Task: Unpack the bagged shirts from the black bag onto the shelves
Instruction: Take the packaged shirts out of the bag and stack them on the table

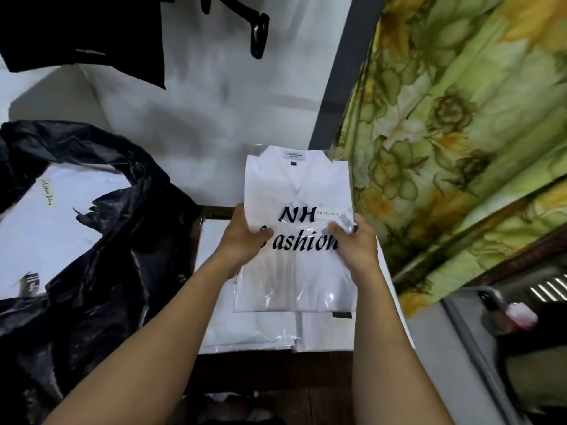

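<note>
A folded white shirt in a clear bag [296,191], printed "NH fashion", is held up in front of me. My left hand [242,237] grips its left edge and my right hand [352,243] grips its right edge, thumbs on top. Beneath it lies a stack of more bagged white shirts [254,329] on a dark wooden shelf [270,369]. The black bag [101,271] gapes open at the left, with white bagged shirts [58,216] showing inside.
A green and yellow floral curtain [460,133] hangs close on the right. Black garments [82,32] and black hangers [257,32] hang on the white wall above. A grey frame and a dim space [503,332] sit at the lower right.
</note>
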